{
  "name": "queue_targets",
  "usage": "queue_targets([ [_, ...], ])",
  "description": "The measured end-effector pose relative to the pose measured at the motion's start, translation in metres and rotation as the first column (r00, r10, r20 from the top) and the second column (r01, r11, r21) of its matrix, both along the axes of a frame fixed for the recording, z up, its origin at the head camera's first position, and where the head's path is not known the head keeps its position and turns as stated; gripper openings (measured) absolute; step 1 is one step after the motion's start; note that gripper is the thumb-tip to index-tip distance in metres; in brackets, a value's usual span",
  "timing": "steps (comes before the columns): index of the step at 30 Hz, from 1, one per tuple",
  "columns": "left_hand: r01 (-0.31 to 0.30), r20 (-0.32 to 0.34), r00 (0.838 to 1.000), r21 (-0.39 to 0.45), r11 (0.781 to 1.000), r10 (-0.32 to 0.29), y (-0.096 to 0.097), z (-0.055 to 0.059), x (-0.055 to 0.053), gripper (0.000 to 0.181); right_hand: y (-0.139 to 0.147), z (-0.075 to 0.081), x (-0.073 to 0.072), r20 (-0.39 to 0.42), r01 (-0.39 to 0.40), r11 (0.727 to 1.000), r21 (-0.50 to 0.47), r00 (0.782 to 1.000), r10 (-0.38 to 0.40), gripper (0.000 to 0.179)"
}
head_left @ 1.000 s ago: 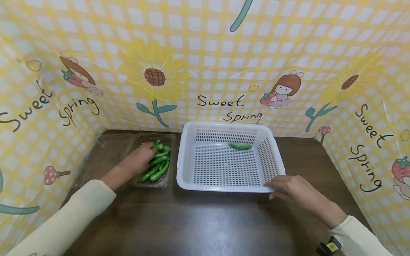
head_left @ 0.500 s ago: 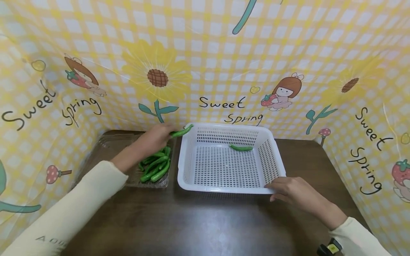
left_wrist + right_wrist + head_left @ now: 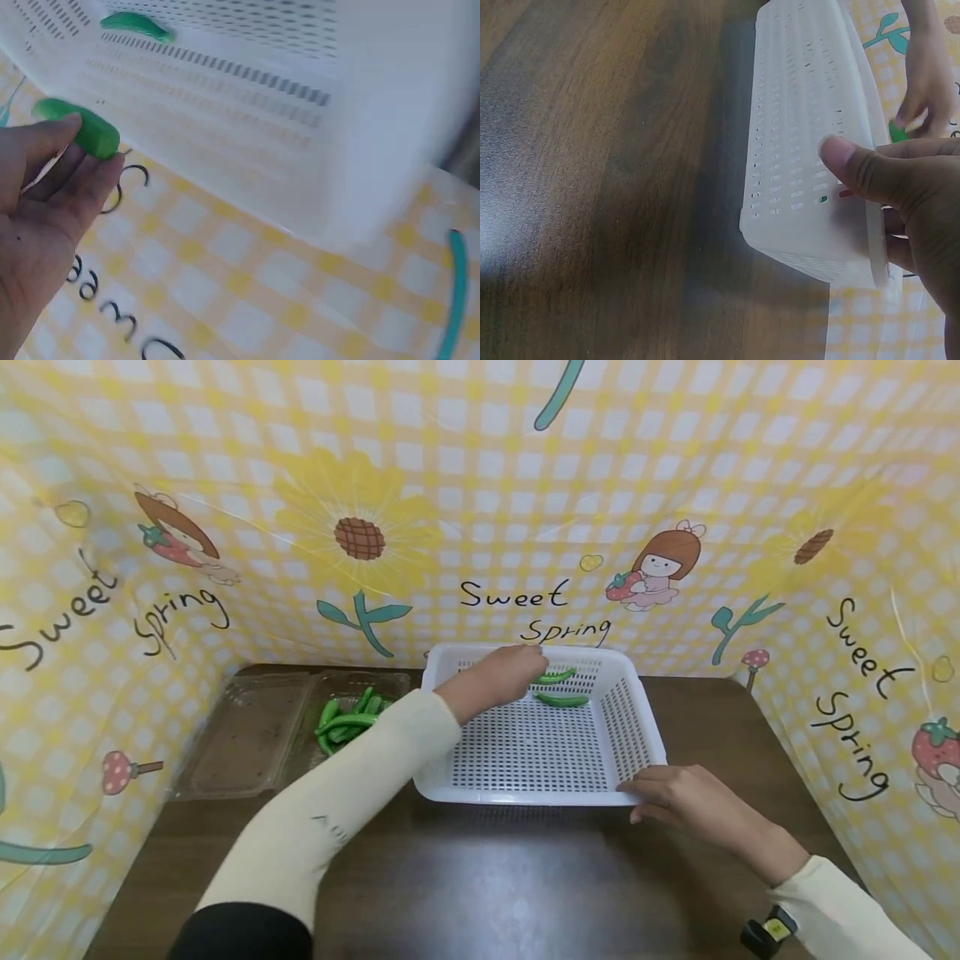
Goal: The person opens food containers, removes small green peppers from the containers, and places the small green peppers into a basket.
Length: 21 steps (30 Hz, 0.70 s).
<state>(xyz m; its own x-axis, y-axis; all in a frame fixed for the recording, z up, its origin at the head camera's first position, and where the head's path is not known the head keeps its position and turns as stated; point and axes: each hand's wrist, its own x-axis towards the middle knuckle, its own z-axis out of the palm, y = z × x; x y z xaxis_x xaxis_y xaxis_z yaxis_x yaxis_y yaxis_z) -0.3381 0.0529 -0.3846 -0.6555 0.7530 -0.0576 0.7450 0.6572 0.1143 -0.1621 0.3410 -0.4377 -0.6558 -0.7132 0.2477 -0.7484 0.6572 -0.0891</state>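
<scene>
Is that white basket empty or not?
Not empty: a green pepper lies inside the white basket, and the left hand holds another near its far side.

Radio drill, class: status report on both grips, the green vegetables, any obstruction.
Left grip pinching green vegetable over white basket. Right grip holding basket's near-right corner. Another vegetable inside; no obstruction visible.

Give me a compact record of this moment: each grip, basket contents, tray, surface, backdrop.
Left grip: pinches a slim green vegetable by the basket's far side
Right grip: holds the white basket at its near right corner
Basket contents: one loose vegetable, lying
Clear tray: several more vegetables, partly hidden by the left sleeve
Surface: dark wooden table
Backdrop: yellow checked cloth
</scene>
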Motion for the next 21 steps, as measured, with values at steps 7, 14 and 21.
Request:
queue_targets([
  [7,-0.142,0.311,0.946,0.141,0.980,0.093,0.031,-0.012,-0.011,0.033,-0.003,-0.001,-0.003,0.023,0.013,1.000,0.007,1.000,-0.013,0.037],
  [14,-0.353,0.508,0.841,0.253,0.901,0.187,0.058,-0.039,-0.009,0.031,-0.002,0.000,-0.003,0.003,0.011,1.000,-0.015,1.000,-0.011,0.037],
  [21,-0.204,0.382,0.913,0.125,0.971,0.143,0.061,-0.066,-0.006,0.027,0.001,-0.003,0.001,-0.010,0.031,0.999,-0.020,0.999,-0.031,0.036],
])
